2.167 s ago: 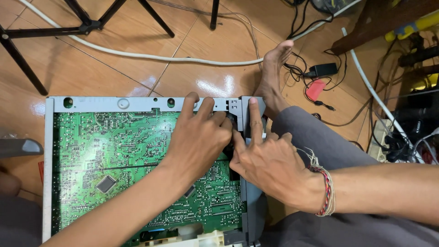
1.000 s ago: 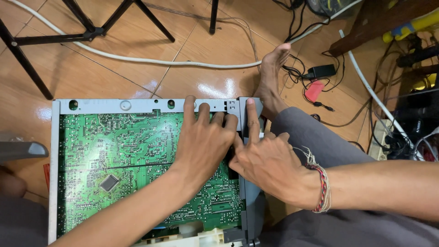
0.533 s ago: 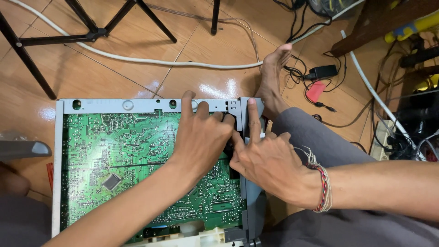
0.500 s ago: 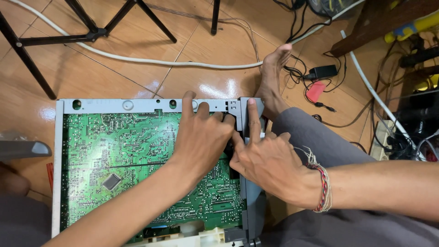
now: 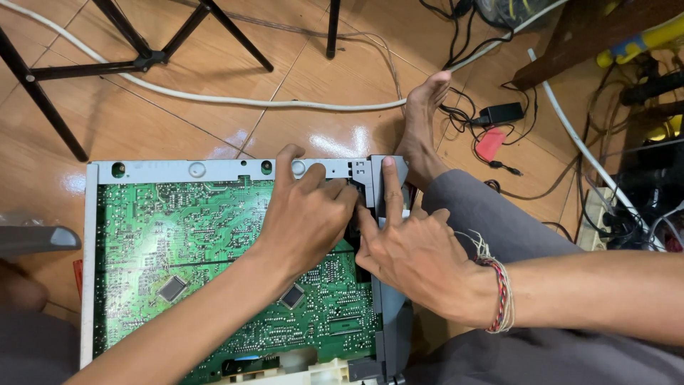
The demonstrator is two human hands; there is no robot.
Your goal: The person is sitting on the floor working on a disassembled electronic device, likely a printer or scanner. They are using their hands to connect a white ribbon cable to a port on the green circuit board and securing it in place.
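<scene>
A large green circuit board (image 5: 192,242) lies in a grey metal chassis (image 5: 178,171) on the tiled floor. My left hand (image 5: 306,214) rests on the board's far right corner, fingers curled over the chassis's top edge. My right hand (image 5: 413,253) presses on the grey right side rail (image 5: 388,178), its index finger stretched along the rail and thumb tucked toward the board. The two hands touch at that corner. What lies under the fingers is hidden.
My bare foot (image 5: 424,121) and grey-trousered leg (image 5: 491,214) lie right of the chassis. Black stand legs (image 5: 135,57) and a white cable (image 5: 214,98) cross the floor behind. Cables, a black adapter (image 5: 502,114), a red object (image 5: 490,144) and a power strip (image 5: 595,221) crowd the right.
The view has drifted slightly, so the chassis sits a little further right. Both hands stay on the same corner with only small finger shifts.
</scene>
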